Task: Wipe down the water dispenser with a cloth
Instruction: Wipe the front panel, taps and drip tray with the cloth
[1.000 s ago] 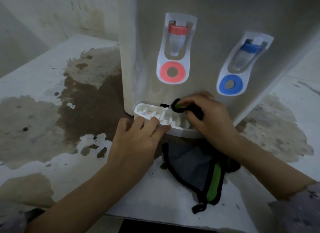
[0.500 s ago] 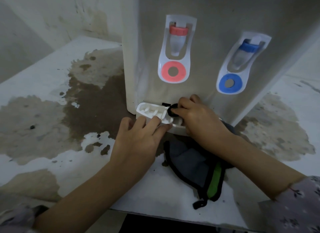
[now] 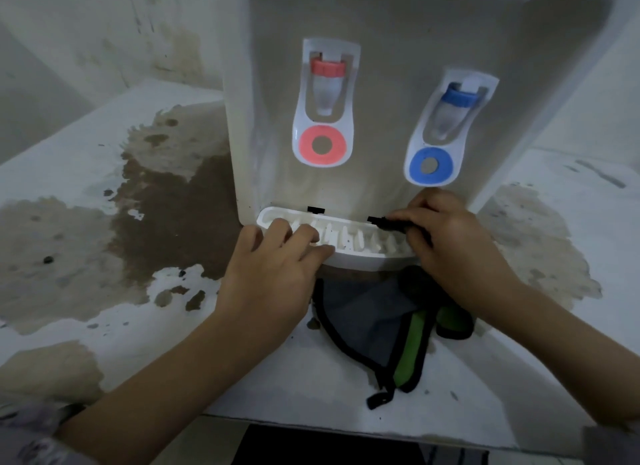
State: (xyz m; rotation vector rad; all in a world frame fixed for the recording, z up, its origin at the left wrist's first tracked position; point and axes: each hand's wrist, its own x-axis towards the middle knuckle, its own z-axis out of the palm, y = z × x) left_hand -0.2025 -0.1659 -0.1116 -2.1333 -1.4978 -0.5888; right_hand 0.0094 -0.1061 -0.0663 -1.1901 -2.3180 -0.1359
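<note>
- White plastic water dispenser (image 3: 398, 31) standing upright at the back of a stained counter (image 3: 86, 146), with a red tap (image 3: 327, 68) on the left of its front and a blue tap (image 3: 459, 99) on the right.
- White ribbed drip tray (image 3: 349, 253) jutting out from the foot of the dispenser, below the taps.
- Left hand (image 3: 266, 277) laid over the tray's front left rim, fingers nearly straight and resting on the ribs, grip apart and holding nothing.
- Right hand (image 3: 450, 243) at the tray's right end, grip clamped on a black-edged fold of the cloth (image 3: 360, 308), pressed to the tray's back right corner.
- Rest of the cloth, grey with a green band and black edging, lying crumpled on the counter just in front of the tray, between the two forearms.
- Large brown stain (image 3: 166, 215) spread over the counter left of the dispenser, a paler one to its right.
</note>
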